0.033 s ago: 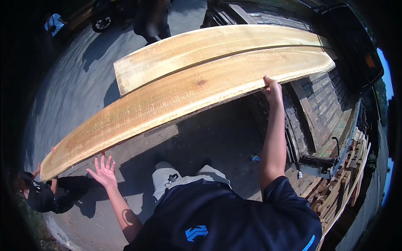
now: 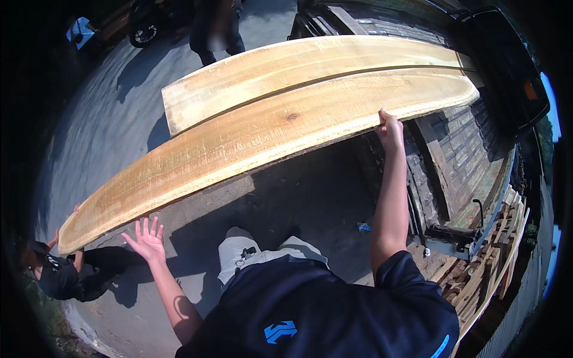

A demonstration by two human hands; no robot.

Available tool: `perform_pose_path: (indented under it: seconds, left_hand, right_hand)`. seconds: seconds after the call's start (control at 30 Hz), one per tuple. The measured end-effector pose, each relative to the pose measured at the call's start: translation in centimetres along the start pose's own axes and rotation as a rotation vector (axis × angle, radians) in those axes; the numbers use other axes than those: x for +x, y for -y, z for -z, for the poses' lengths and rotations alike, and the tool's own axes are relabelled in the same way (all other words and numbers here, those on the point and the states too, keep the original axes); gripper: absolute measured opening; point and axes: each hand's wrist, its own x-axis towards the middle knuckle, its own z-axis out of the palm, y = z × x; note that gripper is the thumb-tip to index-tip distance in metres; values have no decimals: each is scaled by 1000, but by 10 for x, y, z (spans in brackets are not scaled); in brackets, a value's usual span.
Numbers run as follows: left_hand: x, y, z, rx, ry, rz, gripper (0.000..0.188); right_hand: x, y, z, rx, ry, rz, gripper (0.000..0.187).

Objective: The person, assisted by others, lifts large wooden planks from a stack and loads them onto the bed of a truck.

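Board [image 2: 250, 143] shifts slightly right, near side of far plank [image 2: 310, 53] | right hand [image 2: 391, 131]: grasping near edge | left hand [image 2: 148, 242]: fingers spread, not gripping | risk: left end may drop if co-worker [image 2: 59, 278] loses grip

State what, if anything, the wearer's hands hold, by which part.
Right hand: nearer live-edge wooden plank, by its near long edge. Left hand: open, holding nothing.

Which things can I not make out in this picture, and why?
Head view: grip of the bare right hand beneath the long tan wooden plank, hidden by that plank.
Head view: dark-clothed standing person, partly cut off by the picture's upper edge.
Head view: small blue item, too small to identify.
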Motion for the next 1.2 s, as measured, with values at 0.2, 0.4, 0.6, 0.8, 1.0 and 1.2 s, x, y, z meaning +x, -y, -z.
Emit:
perform_pose_path:
  seconds: [0.2,0.4,0.6,0.8,1.0,1.2]
  left_hand:
    - [-17,44,-70,348,-226,27,68]
    - [-77,88,-60,465,-315,-20,52]
    - [-110,131,-100,408,-423,-16,48]
    - [-120,166,-183,481,-310,67,50]
    - [-146,219,-260,412,-250,107,46]
    - [-190,251,-308,493,-210,127,46]
  right_hand:
    - [119,16,67,-284,-92,50,26]
    - [131,76,105,-1048,-110,17,57]
    - [118,38,120,-1053,-285,98,66]
    - [132,-14,80,-593,-183,219,62]
    - [140,-3,90,-156,-154,-32,53]
    - [226,3,141,-469,-229,138,64]
